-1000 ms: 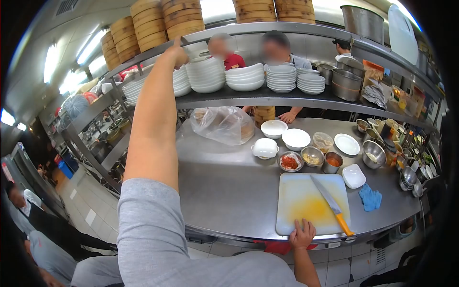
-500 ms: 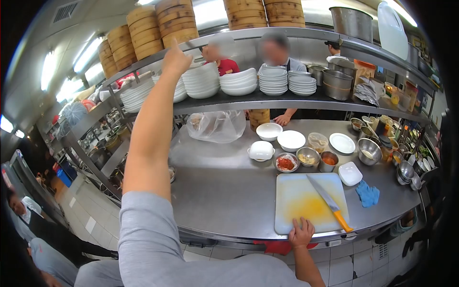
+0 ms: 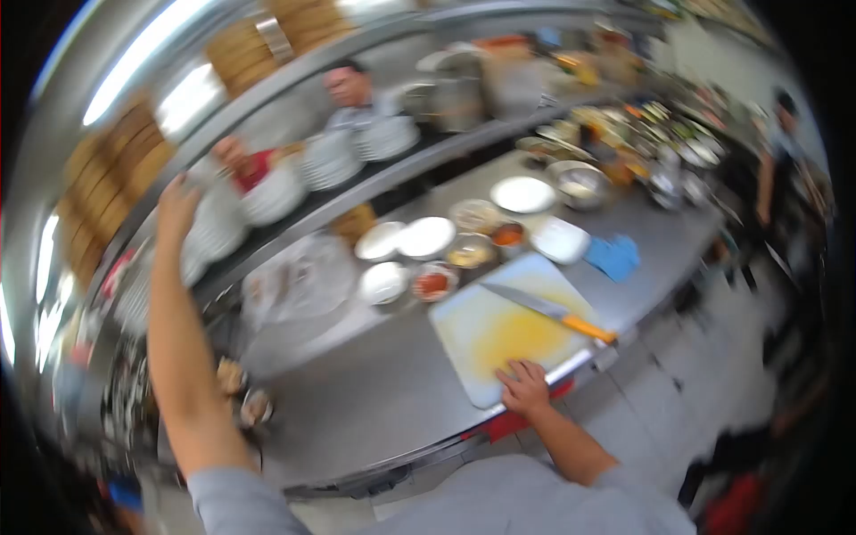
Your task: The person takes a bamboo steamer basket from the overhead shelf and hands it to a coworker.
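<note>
My left hand is raised in front of the shelf's edge, close to a stack of white plates. Blur hides how its fingers are set. At the near edge of the cutting board, my right hand lies with fingers stretched out, holding nothing. The white board bears an orange-yellow stain. Across it rests a knife with a yellow-orange handle, its blade pointing away to the left and apart from my right hand. Beside the board lies a crumpled blue glove or cloth.
Bowls, including one with red contents, and a square white dish stand behind the board. A clear plastic bag lies left. Overhead runs a metal shelf; two people stand behind it. Another person is far right.
The view has swung right and tilted, blurring the scene. My left arm stays raised, its hand now lower in view; earlier its index finger pointed up. My right hand remains on the board.
</note>
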`<state>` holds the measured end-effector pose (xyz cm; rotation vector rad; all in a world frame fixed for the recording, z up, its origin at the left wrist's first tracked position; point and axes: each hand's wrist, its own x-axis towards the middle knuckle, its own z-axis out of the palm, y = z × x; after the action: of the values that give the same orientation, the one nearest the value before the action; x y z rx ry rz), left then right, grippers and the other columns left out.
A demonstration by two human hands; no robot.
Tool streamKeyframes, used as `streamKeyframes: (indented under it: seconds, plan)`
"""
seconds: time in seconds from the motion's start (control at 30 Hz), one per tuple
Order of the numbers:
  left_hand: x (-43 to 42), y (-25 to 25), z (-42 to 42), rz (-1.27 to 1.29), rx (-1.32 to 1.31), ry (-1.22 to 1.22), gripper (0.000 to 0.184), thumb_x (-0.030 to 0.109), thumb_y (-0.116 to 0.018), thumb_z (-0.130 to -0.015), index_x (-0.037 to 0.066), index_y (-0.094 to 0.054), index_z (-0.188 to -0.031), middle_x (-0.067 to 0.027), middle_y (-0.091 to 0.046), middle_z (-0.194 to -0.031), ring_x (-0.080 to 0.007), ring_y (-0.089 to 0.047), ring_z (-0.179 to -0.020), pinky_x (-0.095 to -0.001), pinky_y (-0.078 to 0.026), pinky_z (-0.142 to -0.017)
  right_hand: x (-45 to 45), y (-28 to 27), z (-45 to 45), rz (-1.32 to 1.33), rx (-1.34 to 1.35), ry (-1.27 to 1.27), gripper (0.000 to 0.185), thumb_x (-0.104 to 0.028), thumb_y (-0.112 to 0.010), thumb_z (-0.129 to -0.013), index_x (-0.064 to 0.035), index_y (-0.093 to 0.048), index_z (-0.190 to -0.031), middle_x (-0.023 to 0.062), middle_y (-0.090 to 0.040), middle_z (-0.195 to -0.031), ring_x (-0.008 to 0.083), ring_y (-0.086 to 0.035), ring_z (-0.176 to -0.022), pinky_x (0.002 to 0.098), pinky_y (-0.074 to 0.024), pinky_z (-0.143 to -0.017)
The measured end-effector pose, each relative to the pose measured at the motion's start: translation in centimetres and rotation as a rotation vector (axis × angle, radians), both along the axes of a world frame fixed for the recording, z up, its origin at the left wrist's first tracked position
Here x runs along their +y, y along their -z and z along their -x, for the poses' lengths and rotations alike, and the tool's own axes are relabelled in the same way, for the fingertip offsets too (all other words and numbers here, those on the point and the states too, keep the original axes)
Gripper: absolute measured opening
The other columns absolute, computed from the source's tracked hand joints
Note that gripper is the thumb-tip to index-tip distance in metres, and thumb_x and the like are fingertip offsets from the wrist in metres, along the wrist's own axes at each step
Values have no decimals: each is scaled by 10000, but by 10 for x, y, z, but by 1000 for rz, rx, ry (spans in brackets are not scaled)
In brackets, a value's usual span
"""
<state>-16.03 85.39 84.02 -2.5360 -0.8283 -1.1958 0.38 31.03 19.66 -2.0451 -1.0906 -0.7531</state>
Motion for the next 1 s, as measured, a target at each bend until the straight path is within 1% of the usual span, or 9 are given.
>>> streamKeyframes:
  seconds: [0.1, 0.23, 0.3, 0.37, 0.43, 0.57, 0.67, 0.87, 1.0]
  plan:
    - [-59, 87, -22, 280, 106, 394, 559, 154, -771, -952, -16, -671, -1475, -29, -562, -813, -134, -500, -698, -359, -451, -650, -5, 6, 1, -7, 29, 6, 496, -270, -741, -831, -255, -793, -1323, 121, -707, -1380, 368, -636, -1293, 576, -508, -1062]
    - [-177, 284, -14, 649, 596, 494, 113, 104, -688, -995, 0, -723, -1021, -18, -621, -839, -147, -576, -798, -348, -495, -757, -15, 8, 2, 5, 114, 19, 471, -275, -730, -873, -251, -779, -1341, 99, -661, -1449, 346, -604, -1349, 542, -473, -1120]
    - [-213, 391, 13, 837, 968, 504, 831, 415, -838, -965, 12, -522, -1619, -240, -685, -1466, -352, -658, -1365, -448, -496, -1157, -16, 5, 3, -6, 102, -16, 433, -283, -718, -892, -238, -788, -1317, 96, -653, -1458, 335, -595, -1359, 523, -465, -1129]
    - [-191, 546, 66, 1003, 1123, 420, 1441, 608, -929, -806, 75, -22, -1791, -312, -145, -1823, -415, -96, -1719, -526, -228, -1360, -28, -5, 2, 39, 137, -23, 487, -257, -719, -928, -194, -727, -1411, 121, -649, -1453, 321, -584, -1379, 503, -451, -1159]
    - [-287, 562, 100, 728, 1136, -42, 1480, 661, -956, -698, 101, -133, -1793, -271, -183, -1830, -468, -95, -1710, -670, -199, -1329, -59, -15, -23, -336, 404, -105, 419, -211, -709, -988, -164, -726, -1404, 150, -638, -1492, 366, -579, -1414, 505, -475, -1169]
    - [-278, 639, 149, 498, 833, 66, 1451, 660, -956, -640, 127, -233, -1779, -234, -196, -1838, -490, -125, -1700, -751, -194, -1287, -242, -68, -160, -709, 1329, 256, 612, -312, -676, -1044, -135, -480, -1595, 111, -710, -1164, 219, -629, -883, 383, -513, -718]
    - [-282, 642, 137, 383, 752, 68, 1401, 661, -945, -612, 126, -326, -1749, -217, -226, -1835, -484, -166, -1691, -719, -211, -1293, -359, -108, -231, -987, 1343, 560, 896, -259, -656, -1039, -160, -159, -1778, 52, -657, -909, 128, -541, -596, 323, -424, -477]
    - [-284, 631, 141, 425, 734, 106, 1300, 679, -930, -648, 108, -412, -1695, -228, -248, -1821, -492, -206, -1671, -729, -193, -1290, -314, -128, -225, -649, 1213, 289, 778, -233, -656, -1016, -138, -377, -1736, 26, -646, -856, 129, -553, -624, 327, -466, -544]
    - [-282, 605, 143, 541, 737, 88, 1240, 745, -885, -708, 133, -438, -1690, -240, -257, -1809, -500, -209, -1661, -753, -184, -1278, -138, -62, -153, -99, 507, 224, 474, -171, -702, -999, -35, -702, -1454, 199, -735, -1158, 359, -686, -1058, 457, -545, -965]
